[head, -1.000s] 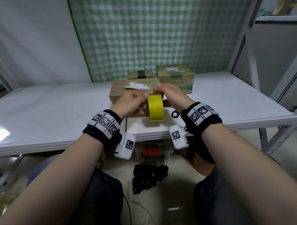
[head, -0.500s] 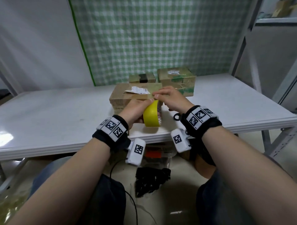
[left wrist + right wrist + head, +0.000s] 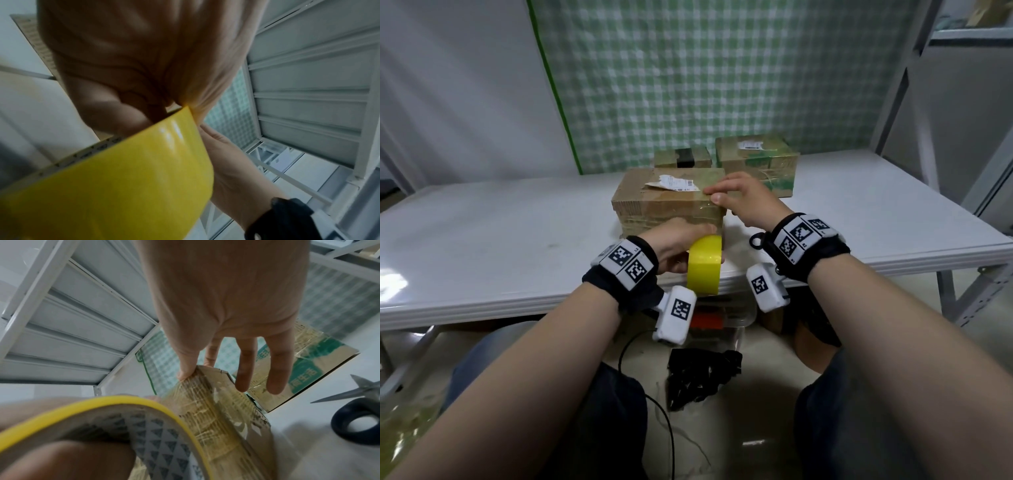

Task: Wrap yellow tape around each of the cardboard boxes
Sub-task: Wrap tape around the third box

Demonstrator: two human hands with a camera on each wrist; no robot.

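The nearest cardboard box (image 3: 654, 205) stands on the white table (image 3: 500, 240), with a torn white label on top. My left hand (image 3: 681, 245) grips the yellow tape roll (image 3: 704, 269) low in front of the box, at the table's near edge. In the left wrist view the tape roll (image 3: 123, 186) fills the lower half under my left hand (image 3: 144, 65). My right hand (image 3: 739, 197) rests on the box's top right corner. There its thumb (image 3: 186, 372) presses the box (image 3: 226, 418) edge and the other fingers are straight.
Two more cardboard boxes stand behind: a small one with black tape (image 3: 683, 158) and a larger one with green print (image 3: 756, 164). Black-handled scissors (image 3: 359, 418) lie on the table right of the near box. A metal rack (image 3: 945, 102) stands at the right.
My left hand has brought the yellow roll down from the box's top front edge to the table's near edge. My right hand stays on the box's top right corner.
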